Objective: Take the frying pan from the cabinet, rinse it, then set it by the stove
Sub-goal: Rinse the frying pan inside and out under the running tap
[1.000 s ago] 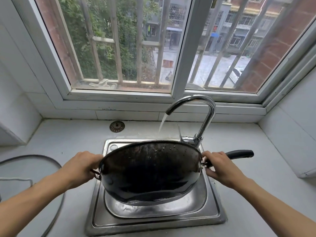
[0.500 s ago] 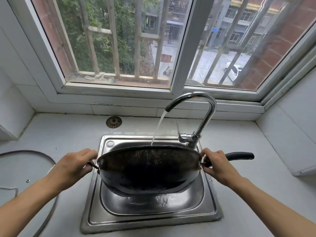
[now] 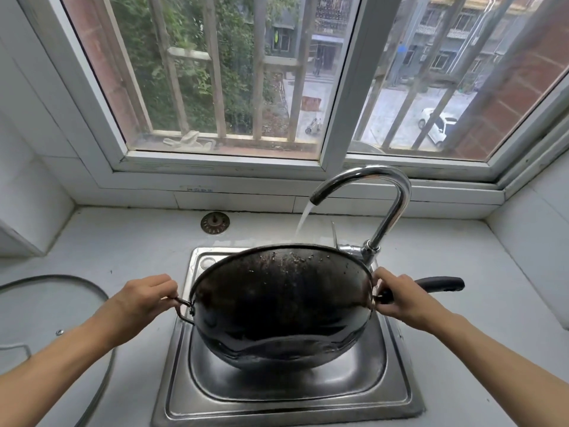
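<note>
A black frying pan point(image 3: 281, 306), wok-shaped and speckled with residue, hangs tilted over the steel sink point(image 3: 289, 402), its inside facing me. My left hand point(image 3: 144, 298) grips the small wire loop handle on its left side. My right hand point(image 3: 400, 298) grips the base of the long black handle, which sticks out to the right. Water runs from the curved chrome faucet point(image 3: 385, 208) and falls behind the pan's far rim.
A glass lid point(image 3: 52, 306) lies on the white counter at the left. A metal sink strainer point(image 3: 215, 222) sits on the counter behind the sink. A barred window fills the back wall, and white tiled walls close in both sides.
The pan dipped lower and flatter half a second ago, then tilted back up toward me; both hands kept their grips and the water kept running.
</note>
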Demonstrator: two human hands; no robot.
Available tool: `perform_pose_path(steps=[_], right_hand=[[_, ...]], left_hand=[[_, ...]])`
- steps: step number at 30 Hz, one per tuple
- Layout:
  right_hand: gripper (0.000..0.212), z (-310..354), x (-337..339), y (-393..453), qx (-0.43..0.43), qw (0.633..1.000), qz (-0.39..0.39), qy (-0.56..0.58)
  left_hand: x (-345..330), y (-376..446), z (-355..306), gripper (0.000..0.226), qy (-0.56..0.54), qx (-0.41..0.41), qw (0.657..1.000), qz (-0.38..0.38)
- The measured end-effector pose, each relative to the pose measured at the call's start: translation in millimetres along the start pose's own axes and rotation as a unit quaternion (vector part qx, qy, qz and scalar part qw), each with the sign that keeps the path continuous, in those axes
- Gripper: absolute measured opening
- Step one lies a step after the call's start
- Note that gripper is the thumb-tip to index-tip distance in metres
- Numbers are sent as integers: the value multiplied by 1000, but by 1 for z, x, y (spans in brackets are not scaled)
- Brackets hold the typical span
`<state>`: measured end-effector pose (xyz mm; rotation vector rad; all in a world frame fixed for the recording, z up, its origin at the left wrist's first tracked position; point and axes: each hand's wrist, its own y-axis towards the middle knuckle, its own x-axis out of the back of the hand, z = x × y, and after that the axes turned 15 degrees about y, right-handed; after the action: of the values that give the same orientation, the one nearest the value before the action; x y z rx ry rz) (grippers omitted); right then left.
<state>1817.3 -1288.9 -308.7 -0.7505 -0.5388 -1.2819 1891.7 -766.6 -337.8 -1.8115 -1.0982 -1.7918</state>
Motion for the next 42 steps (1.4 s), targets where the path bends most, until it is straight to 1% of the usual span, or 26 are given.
perform_pose_path(steps=[6,10,12,15,19,23,25,28,30,32,35,42], right_hand=[[39,-14,-12,10,-12,999,38,22],[37,-22,-19,12,-14,997,53,48],[39,-25,-21,14,-11,997,57,58],[38,-34,-26,16,-4,996,55,69],[31,-49,-33,19,22,997,33,73],[34,-57,-40,22,65,996,8,55],[39,-64,-44,23,78,996,-7,47],[41,-74,-52,21,103,993,-52,0],[42,-75,-55,18,125,987,-79,-69],[45,-74,-56,18,148,977,-94,-118],[49,-74,-56,19,171,969,-108,-142],[40,-74,-52,19,188,962,-111,-164]], left_hand=[[-13,19,17,16,-49,25,998,29],[-18,32,21,17,-63,40,997,37],[-21,34,23,13,-62,42,997,35],[-25,38,26,23,-65,45,996,29],[-28,41,25,29,-73,56,996,9],[-28,43,26,38,-68,57,996,8],[-26,44,25,49,-70,53,996,2],[-25,46,22,56,-74,55,996,-4],[-25,47,21,54,-69,55,996,-6],[-25,48,20,47,-59,62,996,-6],[-24,47,19,35,-53,68,996,-4],[-26,41,20,33,-35,73,997,10]])
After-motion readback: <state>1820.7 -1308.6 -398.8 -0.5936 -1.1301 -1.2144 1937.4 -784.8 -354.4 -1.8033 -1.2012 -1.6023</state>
